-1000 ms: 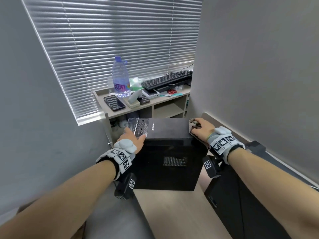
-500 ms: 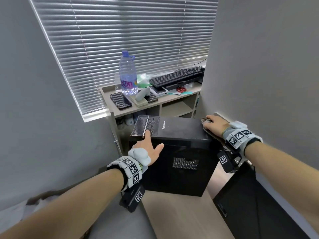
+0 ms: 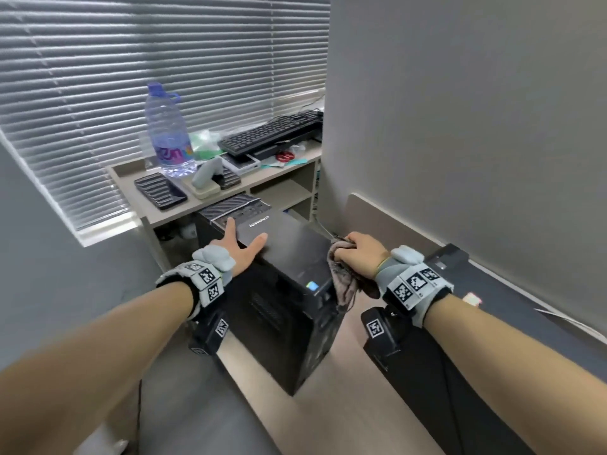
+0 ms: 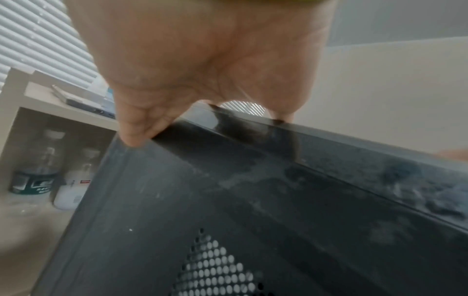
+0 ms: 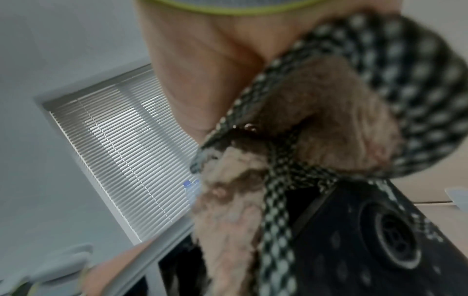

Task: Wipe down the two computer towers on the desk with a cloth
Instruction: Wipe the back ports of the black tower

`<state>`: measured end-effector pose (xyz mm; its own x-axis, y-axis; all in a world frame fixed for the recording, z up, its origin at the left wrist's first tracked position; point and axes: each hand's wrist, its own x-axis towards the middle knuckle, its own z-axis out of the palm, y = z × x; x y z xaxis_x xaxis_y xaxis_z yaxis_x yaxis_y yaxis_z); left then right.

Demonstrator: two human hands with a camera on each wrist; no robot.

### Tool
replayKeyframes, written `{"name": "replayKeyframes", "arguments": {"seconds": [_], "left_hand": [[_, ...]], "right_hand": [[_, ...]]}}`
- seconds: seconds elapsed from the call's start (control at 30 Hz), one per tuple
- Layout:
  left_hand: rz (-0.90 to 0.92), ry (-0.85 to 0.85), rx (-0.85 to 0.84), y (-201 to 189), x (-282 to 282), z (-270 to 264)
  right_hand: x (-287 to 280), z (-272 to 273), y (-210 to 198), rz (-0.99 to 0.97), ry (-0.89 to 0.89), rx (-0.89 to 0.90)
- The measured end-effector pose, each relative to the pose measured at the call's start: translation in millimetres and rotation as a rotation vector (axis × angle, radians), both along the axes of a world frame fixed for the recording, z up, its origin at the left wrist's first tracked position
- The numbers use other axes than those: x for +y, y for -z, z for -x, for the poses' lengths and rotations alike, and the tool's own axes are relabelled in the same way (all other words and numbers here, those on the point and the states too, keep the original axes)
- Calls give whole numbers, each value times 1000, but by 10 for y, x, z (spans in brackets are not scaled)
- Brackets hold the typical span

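Head view: the tower (image 3: 289, 257) is now turning on the tabletop (image 3: 331, 412), its corner swinging toward the person. The left hand (image 3: 241, 246) is bracing its top, fingers spread; the right hand (image 3: 363, 257), bunching the cloth (image 3: 343, 284), is wiping the tower's right edge, likely starting another face.

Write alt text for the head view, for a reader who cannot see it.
A person's left hand rests flat on top of a black computer tower while the right hand holds a brownish cloth at its right edge. A second tower stands to the right.
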<state>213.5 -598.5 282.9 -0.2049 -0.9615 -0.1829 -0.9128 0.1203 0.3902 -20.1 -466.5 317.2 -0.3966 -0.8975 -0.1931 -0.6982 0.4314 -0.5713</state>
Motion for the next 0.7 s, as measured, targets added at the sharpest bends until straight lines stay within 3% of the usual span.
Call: {"name": "replayKeyframes", "arguments": {"seconds": [0.2,0.4,0.6,0.7], "left_hand": [[25,181,14,-45,-14,57],[107,196,75,-2,277,84],[163,249,6,-46,665,5],[143,263,3,-76,781,-71]], "right_hand": [[293,-54,220,92,136,-119],[433,-134,175,163,163,-168],[595,-298,234,200,120,-179],[694,-319,316,206,212,-221]]}}
